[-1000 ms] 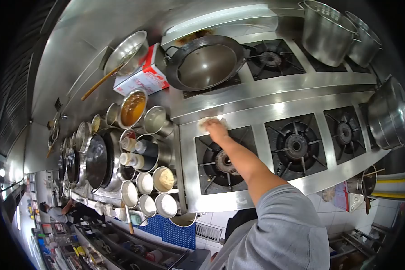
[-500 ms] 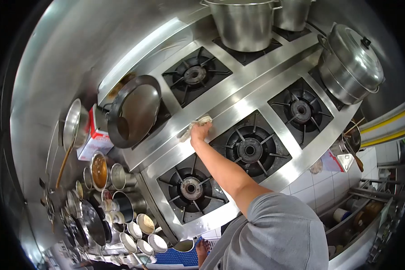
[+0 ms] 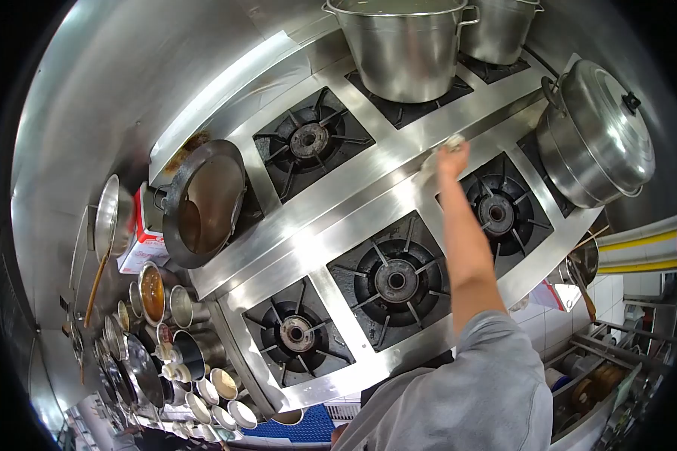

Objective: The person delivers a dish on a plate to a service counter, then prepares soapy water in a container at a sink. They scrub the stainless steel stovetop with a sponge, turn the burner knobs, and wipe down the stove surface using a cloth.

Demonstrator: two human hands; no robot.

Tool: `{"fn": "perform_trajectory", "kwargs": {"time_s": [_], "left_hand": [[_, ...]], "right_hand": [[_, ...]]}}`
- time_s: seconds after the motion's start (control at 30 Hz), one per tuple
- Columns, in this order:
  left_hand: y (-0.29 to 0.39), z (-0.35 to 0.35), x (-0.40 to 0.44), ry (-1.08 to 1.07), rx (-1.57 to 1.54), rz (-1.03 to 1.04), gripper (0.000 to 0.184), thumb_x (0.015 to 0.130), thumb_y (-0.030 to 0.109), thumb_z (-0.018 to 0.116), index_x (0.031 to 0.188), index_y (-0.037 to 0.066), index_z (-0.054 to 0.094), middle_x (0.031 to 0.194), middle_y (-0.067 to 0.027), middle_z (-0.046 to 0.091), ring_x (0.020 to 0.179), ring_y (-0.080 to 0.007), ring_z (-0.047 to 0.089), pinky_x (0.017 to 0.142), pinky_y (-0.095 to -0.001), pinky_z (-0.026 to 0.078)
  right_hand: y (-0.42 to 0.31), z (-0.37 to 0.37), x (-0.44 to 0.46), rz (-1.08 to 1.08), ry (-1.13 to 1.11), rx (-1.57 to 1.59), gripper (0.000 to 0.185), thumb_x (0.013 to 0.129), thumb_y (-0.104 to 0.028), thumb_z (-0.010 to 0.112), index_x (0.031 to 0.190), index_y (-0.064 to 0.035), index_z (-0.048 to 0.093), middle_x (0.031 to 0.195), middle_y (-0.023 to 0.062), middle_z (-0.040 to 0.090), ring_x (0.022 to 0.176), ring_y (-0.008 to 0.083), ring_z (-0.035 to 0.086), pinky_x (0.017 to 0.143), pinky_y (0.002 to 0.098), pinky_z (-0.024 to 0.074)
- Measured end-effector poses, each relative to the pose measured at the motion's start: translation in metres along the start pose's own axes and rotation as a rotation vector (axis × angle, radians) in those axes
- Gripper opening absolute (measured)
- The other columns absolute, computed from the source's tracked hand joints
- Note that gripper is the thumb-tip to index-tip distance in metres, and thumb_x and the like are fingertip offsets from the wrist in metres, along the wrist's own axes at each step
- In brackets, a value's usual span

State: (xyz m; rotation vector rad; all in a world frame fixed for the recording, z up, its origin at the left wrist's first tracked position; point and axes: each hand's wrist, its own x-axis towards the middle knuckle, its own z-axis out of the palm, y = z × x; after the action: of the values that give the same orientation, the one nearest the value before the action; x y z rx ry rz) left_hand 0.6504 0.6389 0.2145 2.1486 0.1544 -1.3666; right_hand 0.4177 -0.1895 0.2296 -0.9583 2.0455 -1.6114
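Observation:
My right hand (image 3: 453, 160) is closed on a pale cloth (image 3: 429, 169), pressed to the steel ledge between the front and back rows of burners. The cloth shows on the left of the hand and above the fingers. Just below the hand lies the right front burner (image 3: 497, 214). A middle front burner (image 3: 396, 279) and a left front burner (image 3: 297, 332) sit nearer my body. Of my left hand (image 3: 340, 432), only a small patch of skin shows beside the grey shirt at the bottom edge; its fingers are hidden.
A large stockpot (image 3: 402, 60) stands on a back burner, with another pot (image 3: 500, 30) beside it. A lidded steamer pot (image 3: 594, 135) occupies the right end. On the left are a dark wok (image 3: 174, 233), a red-and-white box (image 3: 144, 252) and several bowls and containers.
My right hand has slid the cloth along the ledge to the right and away from me. The view has shifted slightly. Less of my left hand shows now.

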Motion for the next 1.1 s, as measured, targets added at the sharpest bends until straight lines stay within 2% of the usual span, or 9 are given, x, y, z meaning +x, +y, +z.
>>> {"fn": "perform_trajectory", "kwargs": {"time_s": [0.23,0.3,0.4,0.43,0.5,0.7,0.77,0.9,1.1], "left_hand": [[-0.004,0.012,-0.006,0.04,-0.028,-0.123,0.026,0.093,0.028,0.057,0.107,0.006,0.059,0.088,-0.0074,0.064,0.058,-0.0133,0.053,0.046,-0.0275,0.042],[-0.001,0.016,-0.01,0.014,0.029,-0.11,0.027,0.093,0.028,0.058,0.108,0.006,0.059,0.09,-0.0076,0.065,0.058,-0.0135,0.053,0.046,-0.0275,0.042],[-0.017,0.02,0.001,-0.008,0.139,0.054,0.034,0.093,0.029,0.059,0.114,0.004,0.059,0.09,-0.0087,0.066,0.06,-0.0138,0.055,0.048,-0.027,0.043],[-0.02,0.024,-0.001,0.057,0.035,-0.016,0.035,0.093,0.029,0.059,0.115,0.003,0.059,0.09,-0.0093,0.067,0.061,-0.014,0.056,0.049,-0.0266,0.043],[-0.043,0.016,0.012,-0.004,0.067,0.089,0.034,0.093,0.029,0.058,0.113,0.001,0.06,0.089,-0.0099,0.067,0.062,-0.0142,0.058,0.051,-0.0267,0.045],[-0.024,0.006,0.029,-0.14,0.476,0.235,0.034,0.093,0.032,0.058,0.111,0.003,0.062,0.085,-0.0073,0.067,0.064,-0.0133,0.06,0.052,-0.0264,0.047],[-0.013,0.01,0.033,-0.037,0.258,0.001,0.035,0.092,0.032,0.058,0.111,0.003,0.062,0.085,-0.0063,0.067,0.063,-0.013,0.059,0.049,-0.0262,0.045],[0.0,0.015,0.05,-0.038,0.05,0.057,0.039,0.091,0.036,0.059,0.11,0.002,0.062,0.086,-0.0046,0.067,0.066,-0.0127,0.06,0.051,-0.0264,0.046],[-0.037,0.013,0.072,-0.088,0.313,0.06,0.038,0.092,0.038,0.057,0.108,0.005,0.065,0.089,-0.0051,0.068,0.067,-0.0125,0.06,0.052,-0.0262,0.047]], "right_hand": [[-0.012,-0.064,0.096,-0.144,-0.322,-0.528,0.054,0.077,-0.037,0.069,0.12,-0.0089,0.054,0.109,0.0237,0.065,0.103,0.0385,0.063,0.09,0.0464,0.0477],[0.034,-0.03,0.09,-0.054,-0.448,-0.659,0.058,0.084,-0.028,0.058,0.137,-0.0107,0.043,0.123,0.023,0.057,0.112,0.041,0.057,0.095,0.0479,0.0452],[0.049,-0.005,0.018,-0.585,-0.344,-1.115,0.041,0.085,-0.02,0.054,0.122,-0.0025,0.059,0.128,0.0138,0.053,0.115,0.0344,0.053,0.098,0.0424,0.0414],[0.028,-0.003,-0.006,-0.321,-0.43,-0.961,0.034,0.085,-0.016,0.054,0.115,-0.0019,0.063,0.122,0.011,0.055,0.112,0.0326,0.053,0.097,0.0403,0.0423],[0.012,-0.023,-0.043,-0.425,-0.473,-0.901,0.035,0.083,-0.009,0.054,0.116,-0.0084,0.063,0.12,0.0102,0.055,0.108,0.032,0.054,0.096,0.0379,0.0435],[0.013,-0.102,-0.05,-1.173,-1.066,-0.487,0.05,0.075,0.006,0.053,0.116,-0.0218,0.064,0.117,0.0085,0.056,0.111,0.0309,0.052,0.096,0.038,0.0435],[0.017,-0.12,-0.047,-1.188,-1.179,-0.495,0.041,0.074,0.004,0.057,0.108,-0.0168,0.064,0.113,0.0077,0.057,0.113,0.0298,0.053,0.095,0.0414,0.0433],[0.028,-0.198,-0.066,-1.138,-1.252,-0.545,0.042,0.072,0.005,0.058,0.107,-0.016,0.063,0.109,0.0075,0.057,0.108,0.031,0.054,0.093,0.0405,0.0441],[0.047,-0.4,-0.114,-0.81,-1.531,-0.642,0.044,0.068,0.002,0.06,0.109,-0.013,0.064,0.109,0.0123,0.061,0.106,0.0336,0.057,0.094,0.0421,0.045]]}}
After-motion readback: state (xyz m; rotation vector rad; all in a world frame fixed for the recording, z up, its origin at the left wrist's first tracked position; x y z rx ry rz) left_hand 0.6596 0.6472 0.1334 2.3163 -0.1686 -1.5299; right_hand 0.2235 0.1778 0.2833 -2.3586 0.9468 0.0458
